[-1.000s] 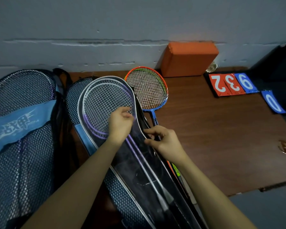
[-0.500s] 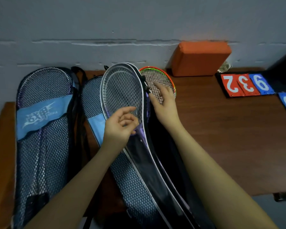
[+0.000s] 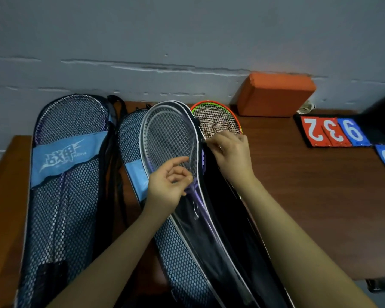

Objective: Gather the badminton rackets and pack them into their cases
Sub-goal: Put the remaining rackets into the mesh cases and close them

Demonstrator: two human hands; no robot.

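A black racket case (image 3: 229, 232) with a clear front panel is laid diagonally on the brown table (image 3: 309, 196), partly over a blue mesh case (image 3: 182, 252). Inside the clear panel a purple-framed racket (image 3: 171, 138) is seen, its head toward the wall. The left hand (image 3: 167, 185) is rested on the clear panel at the racket's throat, its fingers (image 3: 182, 174) loosely curled and slightly parted, nothing pinched. The right hand (image 3: 229, 152) is placed at the case's right edge near the head, and a small part of that edge, seemingly the zipper pull, is pinched between its fingers (image 3: 216, 141). At the left a 2nd blue mesh case (image 3: 65, 174) is laid, with a racket showing through the mesh. Behind the right hand an orange-and-green racket (image 3: 213, 118) lies uncased on the table. Farther back an orange block (image 3: 276, 94) is set against the wall, with score cards (image 3: 333, 132) reading 2, 3 and 9 at the right
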